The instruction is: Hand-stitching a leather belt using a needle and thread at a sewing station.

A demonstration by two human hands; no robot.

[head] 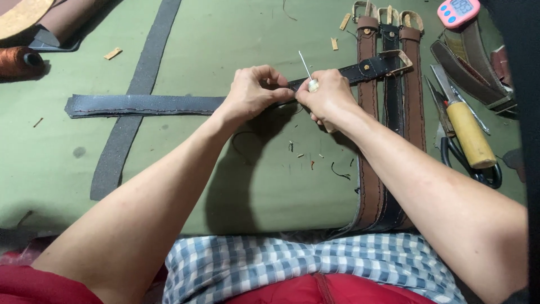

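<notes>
On the green mat (185,50), the left hand (250,93) pinches the dark belt (169,104) flat. Right hand (326,95) fingers are clamped on a needle tool (308,72) just above the belt

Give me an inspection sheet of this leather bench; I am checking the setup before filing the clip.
Surface: green mat, with scattered thread ends and small leather offcuts.
Job's things: dark stitched belt strap lying crosswise, buckle end at right; white-handled awl at the strap.
Clutter: three finished belts side by side, grey strip, wooden-handled knife, scissors, pink timer, brown thread spool.
Hands: left hand pinches the strap; right hand grips the awl.
Cables: nothing seen.
Surroundings: checked cloth and red garment at the bench edge.
</notes>
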